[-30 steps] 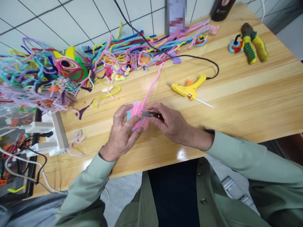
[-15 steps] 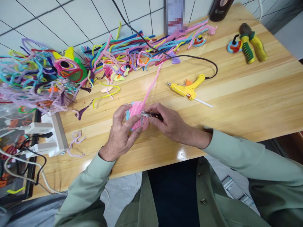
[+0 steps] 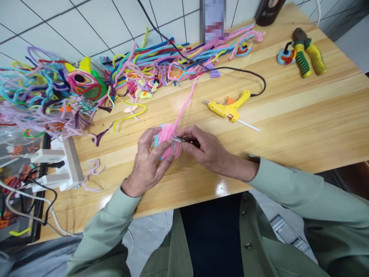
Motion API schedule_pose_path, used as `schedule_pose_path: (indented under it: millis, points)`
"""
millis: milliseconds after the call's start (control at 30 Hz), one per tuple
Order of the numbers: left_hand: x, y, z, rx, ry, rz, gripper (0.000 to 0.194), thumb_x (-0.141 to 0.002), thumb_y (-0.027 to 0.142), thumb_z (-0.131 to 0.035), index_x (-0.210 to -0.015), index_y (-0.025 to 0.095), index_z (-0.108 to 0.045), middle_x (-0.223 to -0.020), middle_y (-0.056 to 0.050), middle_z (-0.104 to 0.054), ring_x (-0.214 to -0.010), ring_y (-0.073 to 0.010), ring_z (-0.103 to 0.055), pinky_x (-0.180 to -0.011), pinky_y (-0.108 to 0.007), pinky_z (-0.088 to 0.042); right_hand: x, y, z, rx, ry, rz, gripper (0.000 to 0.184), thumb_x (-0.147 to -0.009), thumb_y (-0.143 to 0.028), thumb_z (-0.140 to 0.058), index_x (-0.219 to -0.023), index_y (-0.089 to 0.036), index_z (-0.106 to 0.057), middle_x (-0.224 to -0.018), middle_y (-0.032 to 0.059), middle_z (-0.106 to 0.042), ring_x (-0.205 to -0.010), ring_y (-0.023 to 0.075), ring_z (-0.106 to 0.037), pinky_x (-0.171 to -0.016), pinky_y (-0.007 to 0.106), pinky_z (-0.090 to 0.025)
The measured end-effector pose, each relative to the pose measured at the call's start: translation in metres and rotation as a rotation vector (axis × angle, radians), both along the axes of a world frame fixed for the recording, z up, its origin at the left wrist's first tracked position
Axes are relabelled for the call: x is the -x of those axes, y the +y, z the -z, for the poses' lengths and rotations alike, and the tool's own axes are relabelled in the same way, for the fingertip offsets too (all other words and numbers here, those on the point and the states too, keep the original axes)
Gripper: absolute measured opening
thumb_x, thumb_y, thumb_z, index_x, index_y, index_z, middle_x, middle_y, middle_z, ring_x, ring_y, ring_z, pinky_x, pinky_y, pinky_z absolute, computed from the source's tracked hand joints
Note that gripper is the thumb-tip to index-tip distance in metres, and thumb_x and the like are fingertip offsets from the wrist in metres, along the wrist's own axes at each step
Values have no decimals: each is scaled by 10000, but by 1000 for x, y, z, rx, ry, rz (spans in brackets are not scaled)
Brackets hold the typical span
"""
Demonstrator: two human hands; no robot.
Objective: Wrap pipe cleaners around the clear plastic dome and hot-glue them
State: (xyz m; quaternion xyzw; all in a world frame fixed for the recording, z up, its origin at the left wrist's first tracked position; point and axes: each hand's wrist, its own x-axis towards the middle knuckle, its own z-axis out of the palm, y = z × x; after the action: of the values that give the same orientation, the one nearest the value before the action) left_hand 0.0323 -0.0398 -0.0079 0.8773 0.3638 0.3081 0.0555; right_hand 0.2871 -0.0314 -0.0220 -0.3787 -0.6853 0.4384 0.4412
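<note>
A rounded piece made of pink pipe cleaners with a blue edge is held just above or on the table in front of me. My left hand is closed round its left side, thumb below and fingers across the top. In my right hand is a small dark-handled blade, its silver pointed tip resting against the pink surface near my left fingertips. A pink pipe cleaner runs up and away from the piece. The blade's handle is partly hidden by my right fingers.
A yellow glue gun with a white glue stick lies to the right. Green-and-yellow pliers are at the far right. Many coloured pipe cleaners line the wall. A power strip and cables sit at left; a dark bottle stands behind.
</note>
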Motion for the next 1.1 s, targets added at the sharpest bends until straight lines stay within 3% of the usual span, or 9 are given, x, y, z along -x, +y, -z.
schedule_pose_path:
  millis: [400,533,733,1100]
  points:
    - [0,0,0,2,-15,7,405,-1120,316,-707,-1519,287,-641,-1634,-175,-513,-1570,-373,-547,-1195,-577,-591,0,-1,2,52,99,6,260,-1110,-493,-693,-1211,-257,-654,-1188,44,-837,-1008,186,-783,-958,364,-632]
    - [1,0,1,-6,6,2,412,-1125,331,-697,-1529,293,-627,-1631,-174,-509,-1566,-378,-548,-1191,-588,-592,0,1,2,29,75,0,200,-1112,-428,-677,-1217,-259,-664,-1226,42,-840,-1055,184,-792,-965,353,-635]
    - [2,-1,0,13,22,-8,433,-1101,309,-724,-1524,297,-635,-1645,-172,-512,-1565,-394,-543,-1185,-588,-600,0,-2,2,13,70,31,244,-1119,-484,-686,-1225,-264,-679,-1224,42,-850,-1041,188,-801,-952,356,-647]
    - [2,-1,0,19,12,-8,413,-1094,315,-727,-1500,298,-655,-1640,-167,-516,-1563,-395,-544,-1205,-608,-587,0,-2,5,-30,-9,48,187,-1116,-429,-678,-1217,-273,-698,-1185,35,-842,-999,195,-778,-946,367,-640]
